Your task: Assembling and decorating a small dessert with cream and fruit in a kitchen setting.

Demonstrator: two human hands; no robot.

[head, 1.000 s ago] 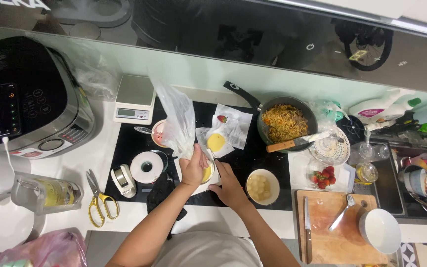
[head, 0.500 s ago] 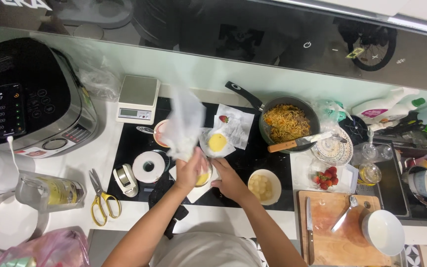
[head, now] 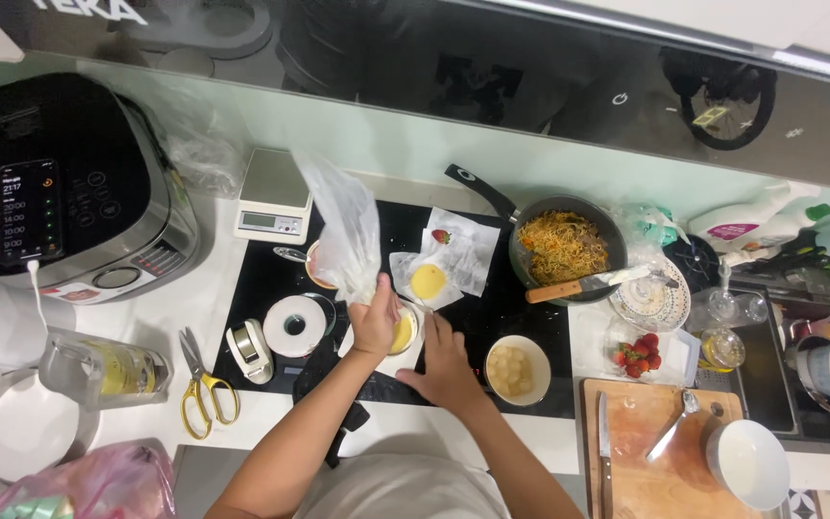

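My left hand (head: 374, 320) grips the lower end of a clear plastic bag (head: 346, 223) that stands up over the black cooktop (head: 271, 279). Its tip meets a round yellow pancake (head: 402, 333) lying on white paper. My right hand (head: 447, 358) rests flat just right of that pancake, fingers apart, holding nothing. A second yellow pancake (head: 427, 282) lies on another paper sheet further back, with a strawberry (head: 442, 236) behind it.
A pan of noodles (head: 563, 246) with a wooden-handled tool sits right of the papers. A small bowl (head: 517, 369), strawberries (head: 635, 353), a cutting board (head: 641, 452) with knife, tape roll (head: 293, 326), yellow scissors (head: 202, 394), scale (head: 272, 195) and black cooker (head: 60, 187) surround me.
The bag has swung upright and narrowed above the pancake. My right hand slid from beside the left hand to lie flat on the cooktop to the right.
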